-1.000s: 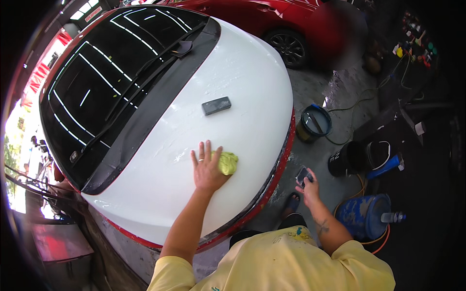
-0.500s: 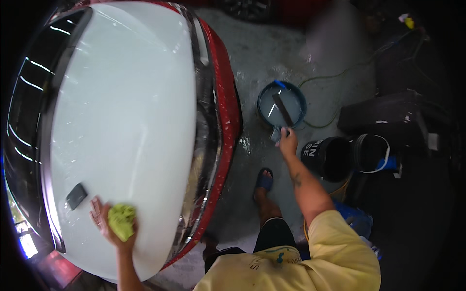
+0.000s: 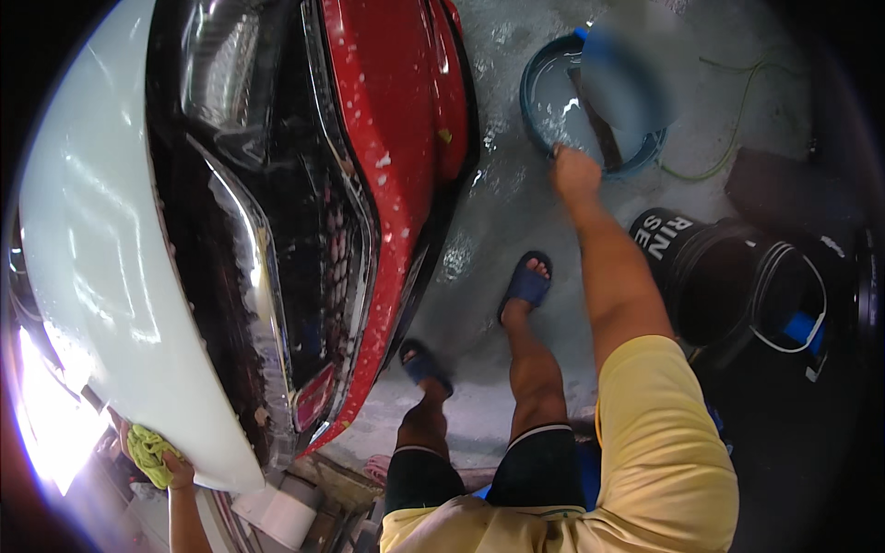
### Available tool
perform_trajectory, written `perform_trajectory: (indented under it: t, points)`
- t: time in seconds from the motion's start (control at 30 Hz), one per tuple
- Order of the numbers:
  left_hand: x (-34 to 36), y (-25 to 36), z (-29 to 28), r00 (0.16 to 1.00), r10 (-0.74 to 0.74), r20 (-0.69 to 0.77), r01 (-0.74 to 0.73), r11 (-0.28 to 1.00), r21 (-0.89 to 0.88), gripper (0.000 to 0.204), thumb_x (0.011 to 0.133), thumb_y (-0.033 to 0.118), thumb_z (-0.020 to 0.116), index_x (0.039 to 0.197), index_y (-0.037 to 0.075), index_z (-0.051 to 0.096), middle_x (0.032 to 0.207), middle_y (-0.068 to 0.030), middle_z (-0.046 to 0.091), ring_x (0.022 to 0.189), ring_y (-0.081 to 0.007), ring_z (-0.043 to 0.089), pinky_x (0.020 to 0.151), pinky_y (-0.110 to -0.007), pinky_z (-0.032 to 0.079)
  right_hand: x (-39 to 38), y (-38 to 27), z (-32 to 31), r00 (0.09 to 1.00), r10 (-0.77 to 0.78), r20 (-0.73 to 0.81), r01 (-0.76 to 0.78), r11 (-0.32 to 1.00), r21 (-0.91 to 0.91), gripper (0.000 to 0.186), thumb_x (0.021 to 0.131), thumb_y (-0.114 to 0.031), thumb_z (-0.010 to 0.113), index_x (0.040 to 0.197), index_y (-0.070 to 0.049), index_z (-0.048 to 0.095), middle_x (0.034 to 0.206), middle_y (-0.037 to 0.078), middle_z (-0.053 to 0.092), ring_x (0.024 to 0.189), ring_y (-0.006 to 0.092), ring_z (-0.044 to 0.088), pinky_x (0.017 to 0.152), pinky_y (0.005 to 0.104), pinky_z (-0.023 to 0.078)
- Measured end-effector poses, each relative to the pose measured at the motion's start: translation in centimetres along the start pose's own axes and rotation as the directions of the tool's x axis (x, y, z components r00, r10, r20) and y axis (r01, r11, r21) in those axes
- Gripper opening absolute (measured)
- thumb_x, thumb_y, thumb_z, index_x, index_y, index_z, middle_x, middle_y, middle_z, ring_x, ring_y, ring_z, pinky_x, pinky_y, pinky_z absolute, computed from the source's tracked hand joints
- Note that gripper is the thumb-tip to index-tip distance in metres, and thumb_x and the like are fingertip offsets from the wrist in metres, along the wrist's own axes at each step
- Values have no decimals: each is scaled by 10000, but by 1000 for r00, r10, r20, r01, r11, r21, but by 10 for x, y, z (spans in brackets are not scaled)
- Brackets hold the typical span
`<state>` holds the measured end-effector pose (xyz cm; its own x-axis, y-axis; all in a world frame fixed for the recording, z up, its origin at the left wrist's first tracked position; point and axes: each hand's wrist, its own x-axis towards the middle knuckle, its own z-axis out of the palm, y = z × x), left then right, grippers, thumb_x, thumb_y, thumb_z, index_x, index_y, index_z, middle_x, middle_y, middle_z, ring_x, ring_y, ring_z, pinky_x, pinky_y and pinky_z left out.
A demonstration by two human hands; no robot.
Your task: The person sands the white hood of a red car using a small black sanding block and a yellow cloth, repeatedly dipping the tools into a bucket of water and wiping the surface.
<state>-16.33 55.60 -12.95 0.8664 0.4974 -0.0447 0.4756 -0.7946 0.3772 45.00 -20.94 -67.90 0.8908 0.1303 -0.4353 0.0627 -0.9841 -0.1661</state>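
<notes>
My left hand (image 3: pixel 175 470) is closed on a crumpled lime-green cloth (image 3: pixel 152 454), resting at the lower edge of a pale grey car hood (image 3: pixel 111 240). At the basin's near rim, my right hand (image 3: pixel 576 175) is closed with its fingertips down; what it holds, if anything, is hidden. The round blue-green basin (image 3: pixel 527 106) stands on the floor with cloudy water in it. A long dark strip (image 3: pixel 599 124) lies across the basin. A blurred patch covers the basin's right part.
The car's red bumper (image 3: pixel 387 184), specked with pale chips, stands left of my legs. Two black buckets (image 3: pixel 710 281) are to the right, one with a white handle. A greenish hose (image 3: pixel 728 152) curves over the wet grey floor. A white container (image 3: pixel 277 511) sits low near the hood.
The view has swung toward the car's front and the basin. My right hand, earlier with a small grey piece beside the basin, is now at its rim. My left hand still holds the cloth.
</notes>
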Motion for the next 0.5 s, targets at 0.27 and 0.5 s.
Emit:
perform_trajectory:
  t: [0.27,0.5]
  points:
    - [55,133,82,940,224,-256,-150,948,281,452,1168,188,531,1559,-39,509,1579,-160,587,1414,-298,576,1213,-427,431,-92,32,22,986,-161,-47,150,973,-177,177,991,-146,647,1117,-151,770,946,161,823,893,344,826,767,480,628]
    - [57,314,195,823,298,-484,-186,946,265,496,1041,174,754,1469,-29,605,1586,-199,572,1458,-356,536,1216,-474,443,-240,10,89,990,-139,0,138,986,-97,131,974,-243,717,1040,-147,775,896,143,817,834,337,813,745,484,620]
